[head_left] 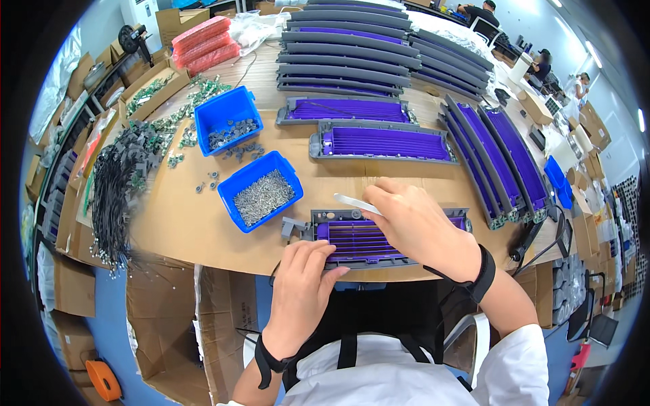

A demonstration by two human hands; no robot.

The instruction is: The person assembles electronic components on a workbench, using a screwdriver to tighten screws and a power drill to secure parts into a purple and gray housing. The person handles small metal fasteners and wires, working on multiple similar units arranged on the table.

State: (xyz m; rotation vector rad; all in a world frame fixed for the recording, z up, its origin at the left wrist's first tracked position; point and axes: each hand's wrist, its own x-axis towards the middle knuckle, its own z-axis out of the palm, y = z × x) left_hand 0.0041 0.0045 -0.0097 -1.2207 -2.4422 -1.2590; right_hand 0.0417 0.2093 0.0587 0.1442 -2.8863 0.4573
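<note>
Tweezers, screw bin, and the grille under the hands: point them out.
Tweezers (353, 202), head view, on the bare shaft.
Screw bin (238, 177), head view, on its blue far rim.
Grille (359, 240), head view, on the purple slats.

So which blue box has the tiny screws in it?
Start at the brown table, left of the purple grille under the hands. Two blue boxes sit there; pick the nearer one. It holds fine silvery screws, not chunky grey parts.
</note>
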